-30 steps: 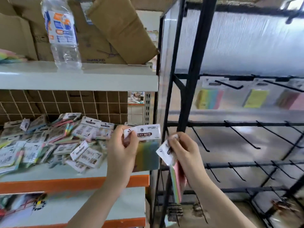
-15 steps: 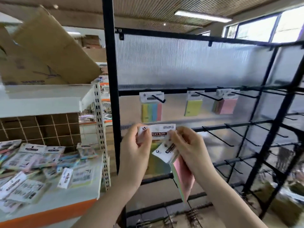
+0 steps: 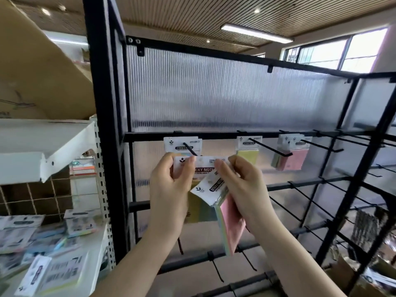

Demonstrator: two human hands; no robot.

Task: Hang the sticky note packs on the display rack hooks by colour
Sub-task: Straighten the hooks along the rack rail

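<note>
Black metal bars form the display rack [image 3: 111, 116] that fills the head view, backed by a ribbed translucent plastic panel [image 3: 214, 97]. Along the rack's top hook bar, three hooks carry packs: a multicolour sticky note pack with a white header card [image 3: 182, 144] on the leftmost hook, a pale yellow sticky note pack [image 3: 248, 154] on the next hook to its right, and a pink sticky note pack [image 3: 294, 157] on the hook right of that.

Just below the leftmost hook, the person's left hand [image 3: 169, 189] pinches the left end of the white header of a wide yellow-and-green sticky note pack [image 3: 202, 209], thumb and fingers curled round the card. The top edge of this header sits close under the tip of the leftmost hook [image 3: 189, 148]; whether it touches cannot be told. The right hand [image 3: 242, 185] has its fingertips on the right end of the same header, while a tilted pink-faced sticky note pack with pastel edges [image 3: 230, 219] hangs gripped beneath its curled fingers.

Left of the rack, a white metal shelf with an orange-free pale surface [image 3: 100, 236] holds loose packs [image 3: 53, 273], blurred. Above it rests a brown cardboard box [image 3: 42, 82].
</note>
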